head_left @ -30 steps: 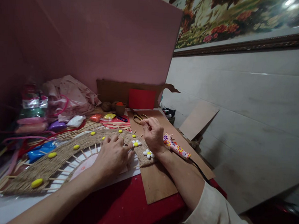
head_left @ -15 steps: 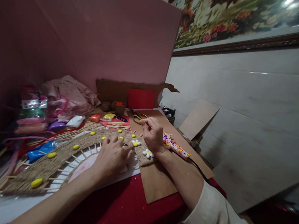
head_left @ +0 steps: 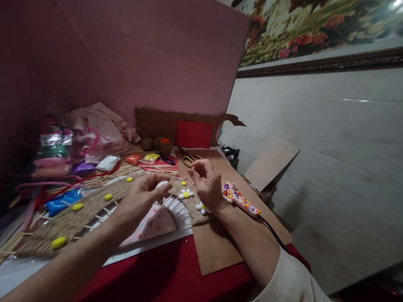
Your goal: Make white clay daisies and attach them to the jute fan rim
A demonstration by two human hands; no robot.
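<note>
An arched fan-shaped panel [head_left: 91, 214] wound with jute twine on thin sticks lies across the table, dotted with yellow ovals [head_left: 58, 243]. Near its right end are two white-petalled flowers [head_left: 186, 194] with yellow centres. My left hand [head_left: 144, 195] is raised over the arch, thumb and fingers closed round a small white clay lump [head_left: 163, 184]. To the right, my right hand [head_left: 207, 183] is held up with thumb and fingertips pinched together. Whatever sits in that pinch is too small to make out. Gold-handled scissors [head_left: 189, 161] lie just behind it.
A flower-patterned glue gun [head_left: 241, 200] with a black cord rests on brown board [head_left: 216, 252] at the right. Bags of coloured clay, a blue one [head_left: 62, 202] and a white one [head_left: 108, 163] among them, line the left. A small pot [head_left: 165, 147] stands behind.
My left hand has lifted off the arch and moved left, now showing a white lump in its fingers. My right hand stays nearly in place, still pinched. The view has shifted slightly.
</note>
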